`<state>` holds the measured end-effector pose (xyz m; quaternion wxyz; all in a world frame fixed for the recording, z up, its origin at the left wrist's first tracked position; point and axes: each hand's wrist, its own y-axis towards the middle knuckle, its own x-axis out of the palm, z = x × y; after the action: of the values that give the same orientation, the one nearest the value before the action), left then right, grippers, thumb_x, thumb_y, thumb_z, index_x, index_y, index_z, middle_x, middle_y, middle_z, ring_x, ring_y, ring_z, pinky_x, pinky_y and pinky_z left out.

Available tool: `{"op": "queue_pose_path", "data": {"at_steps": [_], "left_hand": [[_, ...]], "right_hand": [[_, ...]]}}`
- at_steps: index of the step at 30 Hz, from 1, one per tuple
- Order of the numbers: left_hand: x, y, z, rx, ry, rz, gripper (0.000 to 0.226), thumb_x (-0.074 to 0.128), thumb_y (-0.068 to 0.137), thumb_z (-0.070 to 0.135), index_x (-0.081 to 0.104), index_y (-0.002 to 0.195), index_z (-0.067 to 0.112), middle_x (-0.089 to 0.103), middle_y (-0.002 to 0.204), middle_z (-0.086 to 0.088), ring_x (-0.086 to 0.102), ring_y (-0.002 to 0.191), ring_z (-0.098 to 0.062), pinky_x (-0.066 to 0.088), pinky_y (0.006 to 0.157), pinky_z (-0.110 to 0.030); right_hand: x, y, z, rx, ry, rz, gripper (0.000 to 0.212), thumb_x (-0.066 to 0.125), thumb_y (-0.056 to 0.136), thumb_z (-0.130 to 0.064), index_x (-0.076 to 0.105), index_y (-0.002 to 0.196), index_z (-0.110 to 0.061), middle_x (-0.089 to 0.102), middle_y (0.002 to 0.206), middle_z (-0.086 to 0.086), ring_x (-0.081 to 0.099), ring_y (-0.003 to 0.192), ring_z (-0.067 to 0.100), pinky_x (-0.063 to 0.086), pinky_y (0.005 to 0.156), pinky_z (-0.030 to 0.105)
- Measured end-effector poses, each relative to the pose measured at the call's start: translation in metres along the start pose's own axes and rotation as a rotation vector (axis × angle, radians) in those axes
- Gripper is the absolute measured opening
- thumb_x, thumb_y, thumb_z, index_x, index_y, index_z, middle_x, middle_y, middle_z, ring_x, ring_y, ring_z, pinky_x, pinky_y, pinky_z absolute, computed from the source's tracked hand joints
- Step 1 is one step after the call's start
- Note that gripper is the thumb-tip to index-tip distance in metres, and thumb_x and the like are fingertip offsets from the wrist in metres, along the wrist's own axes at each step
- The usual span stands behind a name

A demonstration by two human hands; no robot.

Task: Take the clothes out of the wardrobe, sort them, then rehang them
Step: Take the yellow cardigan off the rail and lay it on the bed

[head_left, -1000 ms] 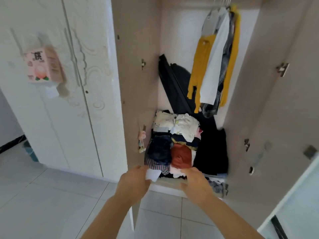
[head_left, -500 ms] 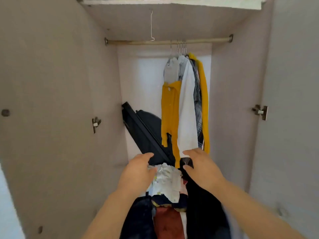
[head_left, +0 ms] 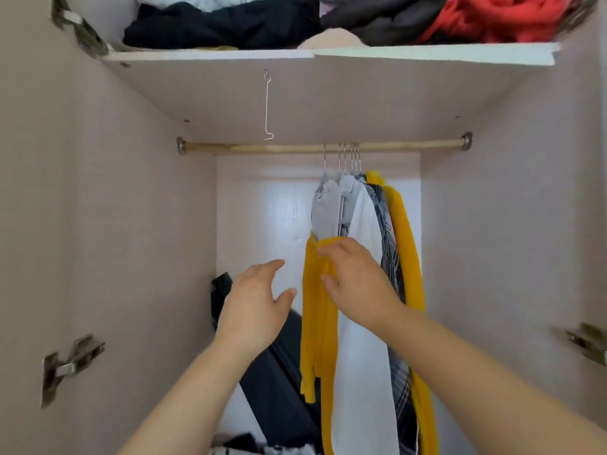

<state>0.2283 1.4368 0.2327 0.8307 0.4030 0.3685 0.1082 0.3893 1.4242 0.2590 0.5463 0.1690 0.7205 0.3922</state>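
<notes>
Inside the open wardrobe, several garments hang on wire hangers (head_left: 348, 159) from a wooden rail (head_left: 249, 148): a grey and yellow top (head_left: 318, 310), a white garment (head_left: 364, 356), a plaid shirt (head_left: 389, 244) and a yellow one (head_left: 407, 244) at the right. My right hand (head_left: 356, 282) rests on the front grey and yellow top, fingers curled at its yellow upper edge. My left hand (head_left: 254, 305) is raised just left of that top, fingers spread, holding nothing.
A shelf (head_left: 210, 56) above the rail carries heaped dark clothes (head_left: 216, 26) and red clothes (head_left: 492, 18). A bare wire hook (head_left: 267, 106) dangles under it. A dark bag (head_left: 276, 372) leans in the back corner. Door hinges (head_left: 69, 362) stick out on both side walls.
My view has tilted up from the folded pile to the rail and shelf. Both hands rose from the pile to the hanging clothes; my right hand now touches the grey and yellow top.
</notes>
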Motion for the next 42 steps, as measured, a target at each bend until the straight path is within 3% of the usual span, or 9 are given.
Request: {"op": "queue_pose_path", "data": {"at_steps": [11,18,26,31,37,42], "left_hand": [[0.032,0.158,-0.023,0.026,-0.072,0.214,0.046,0.055,0.091,0.027,0.043,0.135,0.021,0.049,0.132,-0.001,0.046,0.118,-0.014,0.03,0.087,-0.017],[0.056,0.222,-0.069,0.119,-0.097,0.248,0.046,0.055,0.09,0.028,0.044,0.134,0.023,0.049,0.131,0.001,0.044,0.119,-0.012,0.03,0.09,-0.019],[0.086,0.265,-0.111,0.16,-0.107,0.221,0.046,0.056,0.09,0.027,0.044,0.134,0.023,0.05,0.132,0.003,0.043,0.12,-0.012,0.03,0.094,-0.019],[0.1,0.28,-0.117,0.186,-0.117,0.209,0.045,0.054,0.091,0.027,0.043,0.135,0.026,0.047,0.133,0.007,0.042,0.121,-0.01,0.026,0.087,-0.013],[0.104,0.294,-0.119,0.194,-0.063,0.233,0.046,0.053,0.091,0.029,0.041,0.136,0.027,0.045,0.135,0.006,0.04,0.124,-0.011,0.03,0.095,-0.018],[0.088,0.31,-0.108,0.212,-0.007,0.29,0.049,0.052,0.092,0.03,0.037,0.138,0.026,0.044,0.138,0.003,0.04,0.124,-0.013,0.03,0.093,-0.019]], "right_hand": [[0.031,0.162,0.056,-0.052,-0.103,0.233,0.047,0.047,0.088,-0.005,0.043,0.134,-0.016,0.04,0.135,0.004,0.036,0.123,0.023,0.033,0.101,0.031],[0.051,0.238,0.094,-0.049,-0.274,0.285,0.045,0.044,0.091,-0.006,0.042,0.135,-0.014,0.041,0.135,0.005,0.037,0.123,0.024,0.03,0.099,0.029],[0.052,0.255,0.17,0.038,-0.436,0.368,0.042,0.059,0.087,-0.027,0.053,0.126,-0.013,0.054,0.122,0.007,0.05,0.113,0.029,0.039,0.092,0.038],[0.062,0.271,0.191,0.054,-0.454,0.42,0.047,0.063,0.083,-0.036,0.055,0.126,-0.018,0.058,0.12,0.003,0.051,0.11,0.029,0.039,0.09,0.038],[0.072,0.294,0.198,0.003,-0.417,0.534,0.031,0.065,0.084,-0.024,0.066,0.114,-0.015,0.064,0.106,0.008,0.052,0.101,0.033,0.041,0.08,0.038],[0.068,0.311,0.186,-0.076,-0.364,0.512,0.03,0.058,0.089,-0.027,0.063,0.116,-0.015,0.06,0.108,0.008,0.047,0.106,0.029,0.042,0.081,0.037]]}}
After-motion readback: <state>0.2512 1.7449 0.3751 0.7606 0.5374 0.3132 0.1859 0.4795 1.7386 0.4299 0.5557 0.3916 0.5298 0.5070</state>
